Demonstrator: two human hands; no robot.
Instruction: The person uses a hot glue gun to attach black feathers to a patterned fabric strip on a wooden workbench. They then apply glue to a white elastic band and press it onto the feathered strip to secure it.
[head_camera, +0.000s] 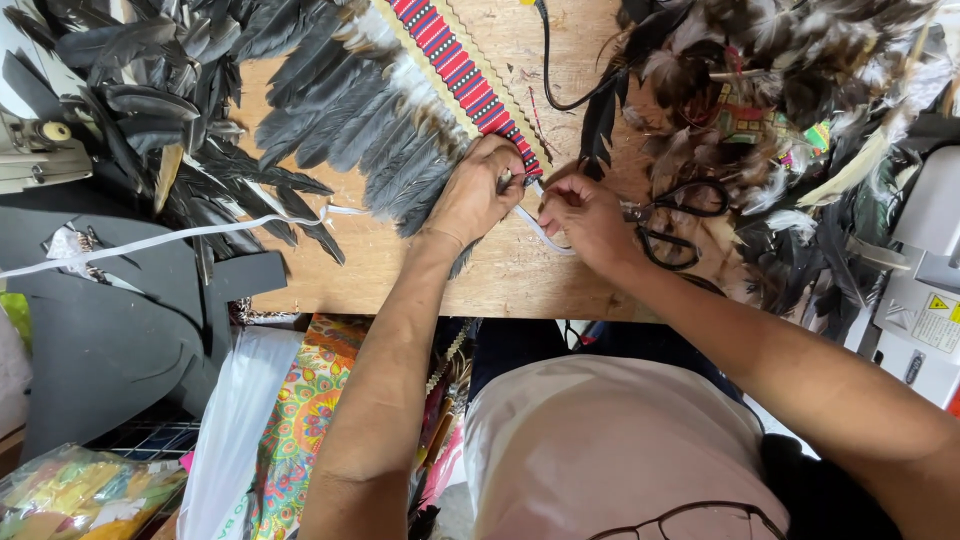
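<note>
Both hands meet at the middle of the frame, over a wooden tabletop (500, 270). In the head view, the left hand (478, 192) is clenched down on the lower end of a feathered band (455, 68), its fingers curled over the spot where the red, striped woven strip ends and the dark grey feathers (370, 110) fan out to the left. The right hand (585, 215) sits just beside it, fingertips pinched on a thin white ribbon (545, 232) that loops down toward the table's front edge. The two hands nearly touch at the ribbon.

The band itself runs diagonally from the top centre of the frame down to the left hand, with its feathers spreading toward the upper left. Black-handled scissors (678, 222) lie on the table just right of the right hand, untouched. A heap of brown and black feathers (770, 90) fills the upper right. Loose black feathers (150, 100) lie at the upper left, and a long white strip (160, 240) trails from them toward the left edge. A black cable (550, 70) curves across the top centre. Colourful patterned fabric (300, 420) shows below the table at lower left.
</note>
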